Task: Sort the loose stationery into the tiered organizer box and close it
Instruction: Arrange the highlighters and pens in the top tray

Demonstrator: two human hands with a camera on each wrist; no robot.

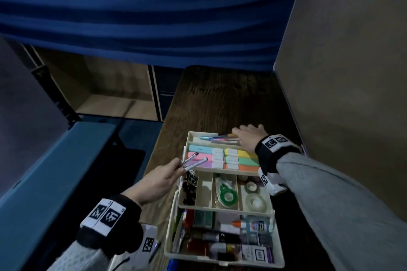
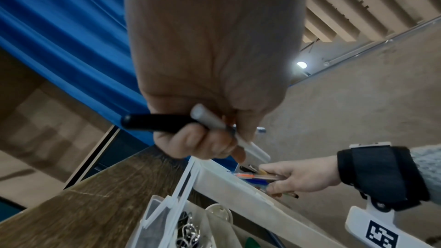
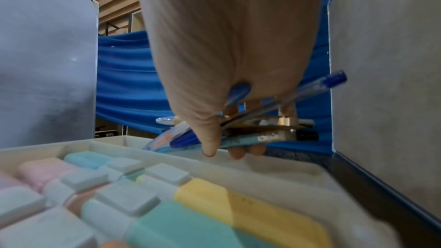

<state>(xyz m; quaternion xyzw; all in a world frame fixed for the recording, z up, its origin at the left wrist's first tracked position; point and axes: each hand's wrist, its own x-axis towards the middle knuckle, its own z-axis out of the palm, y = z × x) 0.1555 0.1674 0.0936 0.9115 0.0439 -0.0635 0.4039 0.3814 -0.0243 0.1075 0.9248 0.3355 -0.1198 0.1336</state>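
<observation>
A cream tiered organizer box point(image 1: 174, 222) stands open on the dark wooden table point(image 1: 220, 99). Its top tier point(image 1: 190, 135) carries pastel highlighters point(image 1: 246, 158) and, along the far slot, several pens point(image 1: 217, 138). My right hand point(image 1: 246, 135) reaches over that far slot and grips a bundle of pens point(image 3: 238, 137) just above it. My left hand point(image 1: 163, 176) hovers at the box's left side and holds two pens point(image 1: 191, 161), one black-ended point(image 2: 148, 122), one grey point(image 2: 210, 118). The middle tier holds binder clips point(image 1: 189, 185), correction tape point(image 1: 224, 191) and tape rolls point(image 1: 253, 201).
The bottom tier holds a glue bottle point(image 1: 253, 224) and small boxes. A grey partition point(image 1: 341, 72) rises close on the right, a blue curtain point(image 1: 143, 17) hangs behind. A blue bench point(image 1: 44, 182) runs along the left. A white tagged box point(image 1: 149, 242) lies near the front table edge.
</observation>
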